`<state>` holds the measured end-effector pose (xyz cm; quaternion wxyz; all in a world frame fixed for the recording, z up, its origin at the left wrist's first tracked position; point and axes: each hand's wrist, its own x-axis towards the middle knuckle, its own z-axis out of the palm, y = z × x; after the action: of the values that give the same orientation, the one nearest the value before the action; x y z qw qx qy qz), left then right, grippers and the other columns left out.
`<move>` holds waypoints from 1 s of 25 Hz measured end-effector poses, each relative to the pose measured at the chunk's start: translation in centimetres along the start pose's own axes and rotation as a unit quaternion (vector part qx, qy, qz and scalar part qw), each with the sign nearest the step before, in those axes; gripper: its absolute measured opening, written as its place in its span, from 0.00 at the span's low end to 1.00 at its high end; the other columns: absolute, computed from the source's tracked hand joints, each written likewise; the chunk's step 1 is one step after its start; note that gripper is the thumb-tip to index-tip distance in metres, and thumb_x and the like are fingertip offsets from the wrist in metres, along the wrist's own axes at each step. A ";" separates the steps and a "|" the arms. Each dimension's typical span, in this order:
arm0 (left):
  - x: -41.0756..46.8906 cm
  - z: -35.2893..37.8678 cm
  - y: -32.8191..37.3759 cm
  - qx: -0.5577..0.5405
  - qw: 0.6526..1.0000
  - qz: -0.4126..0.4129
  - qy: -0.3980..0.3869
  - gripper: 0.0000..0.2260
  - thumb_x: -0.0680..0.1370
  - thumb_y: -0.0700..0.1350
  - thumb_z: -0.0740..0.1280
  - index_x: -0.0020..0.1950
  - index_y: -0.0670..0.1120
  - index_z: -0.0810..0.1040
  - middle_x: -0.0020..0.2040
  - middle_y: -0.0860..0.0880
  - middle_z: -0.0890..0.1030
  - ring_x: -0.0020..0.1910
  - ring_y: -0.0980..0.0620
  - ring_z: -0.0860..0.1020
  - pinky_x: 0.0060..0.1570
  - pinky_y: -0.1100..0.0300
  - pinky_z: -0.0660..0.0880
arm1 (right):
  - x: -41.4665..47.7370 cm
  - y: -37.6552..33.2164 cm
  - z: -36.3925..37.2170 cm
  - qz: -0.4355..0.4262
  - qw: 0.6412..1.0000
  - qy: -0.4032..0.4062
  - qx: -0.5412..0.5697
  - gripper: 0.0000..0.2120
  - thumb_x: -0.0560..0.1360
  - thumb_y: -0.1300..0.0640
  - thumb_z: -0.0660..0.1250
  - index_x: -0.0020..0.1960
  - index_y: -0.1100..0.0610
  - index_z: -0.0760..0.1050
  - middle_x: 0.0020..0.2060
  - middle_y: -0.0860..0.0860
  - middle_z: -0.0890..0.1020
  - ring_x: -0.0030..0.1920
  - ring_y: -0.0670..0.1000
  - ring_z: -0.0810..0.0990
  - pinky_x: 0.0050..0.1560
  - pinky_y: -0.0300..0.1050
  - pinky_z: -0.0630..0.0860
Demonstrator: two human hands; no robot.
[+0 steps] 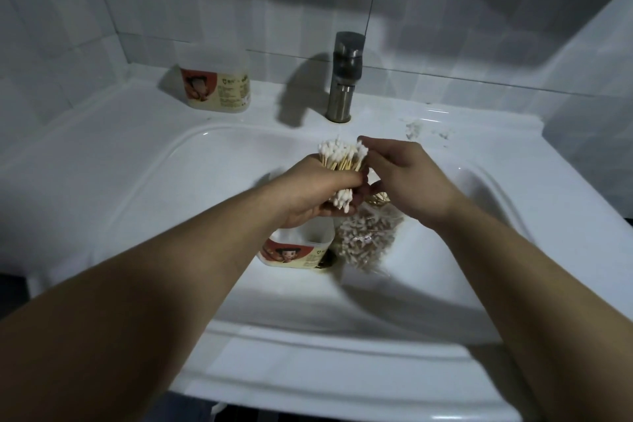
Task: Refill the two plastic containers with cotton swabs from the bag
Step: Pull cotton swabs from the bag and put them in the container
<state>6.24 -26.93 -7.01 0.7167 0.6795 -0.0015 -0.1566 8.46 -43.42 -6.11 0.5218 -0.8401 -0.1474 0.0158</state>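
Left hand (318, 188) grips a bundle of swabs (342, 156) over the sink (171, 181); right hand (407, 175) works at its far heads.

The bundle's long axis runs away from the person, one set of white heads toward the faucet (346, 79), the other sticking out under the left palm. The left fingers wrap tightly round the wooden stems at mid-length. The right fingers curl onto the far heads, tips touching them. The bag (366, 240) sits just below the right thumb; whether that hand holds it cannot be told. An open container (298, 252) stands in the basin directly under the left hand, beside the bag. The second container (215, 82) stands on the back ledge, left of the faucet.
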 end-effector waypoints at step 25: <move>-0.9 0.3 0.4 0.202 0.973 0.047 -0.104 0.12 0.71 0.28 0.69 0.52 0.40 0.81 0.38 0.46 0.82 0.38 0.52 0.81 0.36 0.59 0.75 | -1.6 -2.2 0.5 -0.084 0.966 -0.070 -0.236 0.15 0.84 0.44 0.59 0.40 0.42 0.73 0.34 0.39 0.78 0.40 0.39 0.76 0.40 0.33 0.66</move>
<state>5.40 -27.05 -6.40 0.5675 0.7891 -0.1397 -0.1890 6.37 -42.51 -4.55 0.2970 -0.9207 -0.2533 -0.0044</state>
